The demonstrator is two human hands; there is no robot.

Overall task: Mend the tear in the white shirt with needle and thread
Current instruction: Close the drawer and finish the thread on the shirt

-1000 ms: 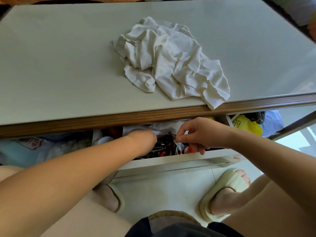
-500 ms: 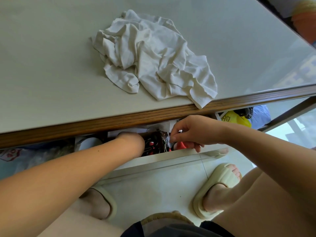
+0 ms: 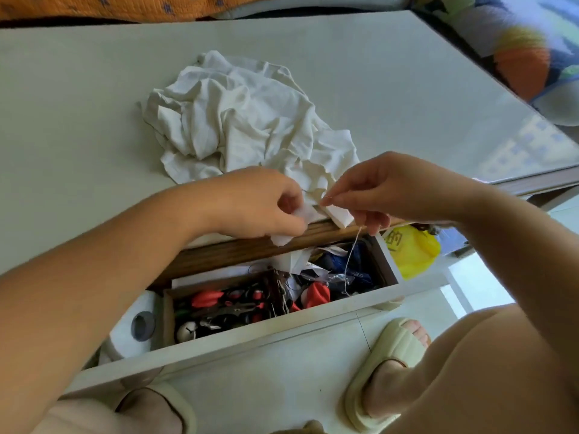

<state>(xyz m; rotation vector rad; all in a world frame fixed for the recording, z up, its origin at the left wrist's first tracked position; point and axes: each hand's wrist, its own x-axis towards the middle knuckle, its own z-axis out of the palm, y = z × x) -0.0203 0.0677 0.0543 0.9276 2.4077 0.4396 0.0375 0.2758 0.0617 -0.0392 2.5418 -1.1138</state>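
Head cam: right hand (image 3: 398,189) pinches the needle (image 3: 324,201), its thread (image 3: 350,261) dangling over the open drawer (image 3: 282,327), left hand (image 3: 260,205) grips a small white scrap (image 3: 308,213), probably the needle's wrapper, and the crumpled white shirt (image 3: 238,120) waits just beyond on the table (image 3: 78,120).

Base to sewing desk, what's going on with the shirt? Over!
Left hand pinches white scrap; right hand pinches thread. White shirt crumpled on table. Open drawer below, nothing blocking.

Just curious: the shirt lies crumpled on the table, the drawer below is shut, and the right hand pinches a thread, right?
The drawer is open, as the head view shows. The shirt does lie crumpled on the table, and the right hand pinches a thread.
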